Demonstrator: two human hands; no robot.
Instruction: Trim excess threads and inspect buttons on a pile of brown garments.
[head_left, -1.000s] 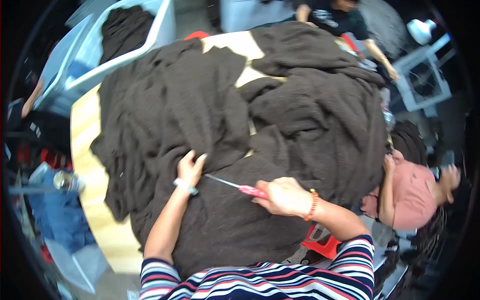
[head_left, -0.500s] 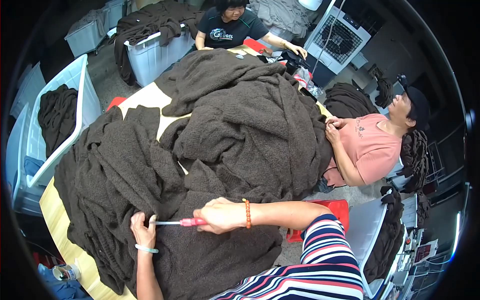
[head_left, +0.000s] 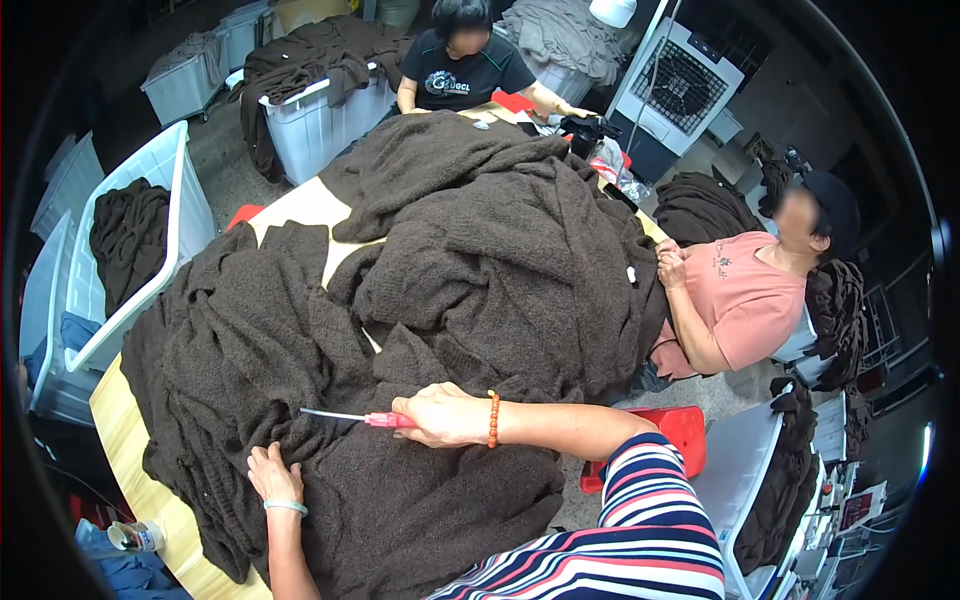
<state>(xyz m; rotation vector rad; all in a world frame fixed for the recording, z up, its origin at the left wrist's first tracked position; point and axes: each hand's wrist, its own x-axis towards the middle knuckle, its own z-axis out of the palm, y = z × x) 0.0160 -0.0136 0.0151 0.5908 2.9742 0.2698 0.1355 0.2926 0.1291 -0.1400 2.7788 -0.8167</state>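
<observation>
Dark brown knitted fabric (head_left: pixel 420 510) lies in thick folds under both my hands. In my right hand (head_left: pixel 449 415), with an orange bead bracelet at the wrist, is a thin metal-shafted tool with a pinkish-red handle (head_left: pixel 385 419). Its narrow shaft points left over the cloth; the exact shape of its tip is too small to tell. My left hand (head_left: pixel 275 478), wearing a pale bangle, rests on the fabric below the tip, fingers stretched out and holding nothing.
More brown knits (head_left: pixel 490 260) are heaped across the pale wooden table (head_left: pixel 120 415). One person (head_left: pixel 750 290) in pink is at the right, another (head_left: pixel 465 75) in black at the far side. White bins (head_left: pixel 190 200) stand around; a red stool (head_left: pixel 685 430) is by my right arm. A small jar (head_left: pixel 135 536) stands at lower left.
My left hand has let go of the fabric near the tool's tip, moved slightly down and opened. The tool's tip now tilts upward a little. My right hand has risen slightly.
</observation>
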